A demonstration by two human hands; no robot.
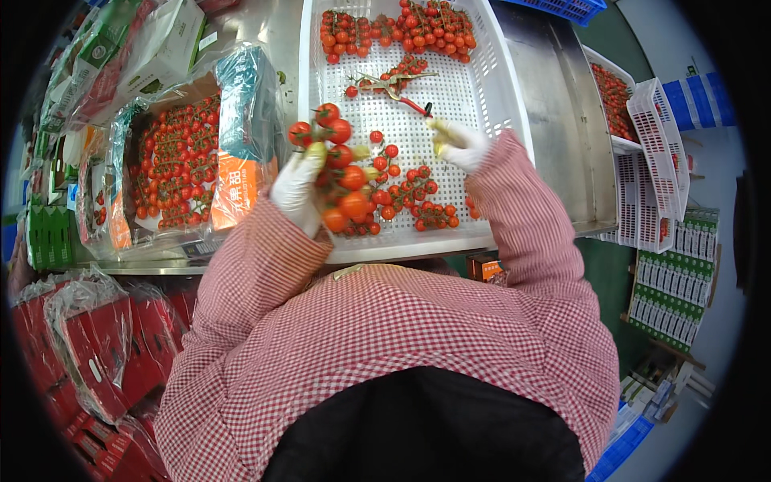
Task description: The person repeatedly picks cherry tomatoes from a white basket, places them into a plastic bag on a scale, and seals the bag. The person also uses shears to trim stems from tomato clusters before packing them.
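Note:
My gloved left hand (301, 187) grips a truss of cherry tomatoes (340, 156), red to orange, raised over the near left part of a white perforated plastic crate (509, 78). In the crate my gloved right hand (461, 146) has its fingers apart, fingertips close to the handle end of red-handled pruning shears (415, 107); whether they touch is unclear. The shears' metal part lies across a small tomato truss (412, 63). Shorter trusses and loose tomatoes (415, 187) lie nearer me. Larger trusses (437, 30) fill the crate's far end.
Left of the crate stands a plastic-lined carton (244, 120) filled with tomato trusses (174, 162). Red cartons (102, 343) in clear plastic stand lower left. White crates (656, 144) are stacked at right, near green-and-white cartons (671, 283). The metal table (560, 120) extends right.

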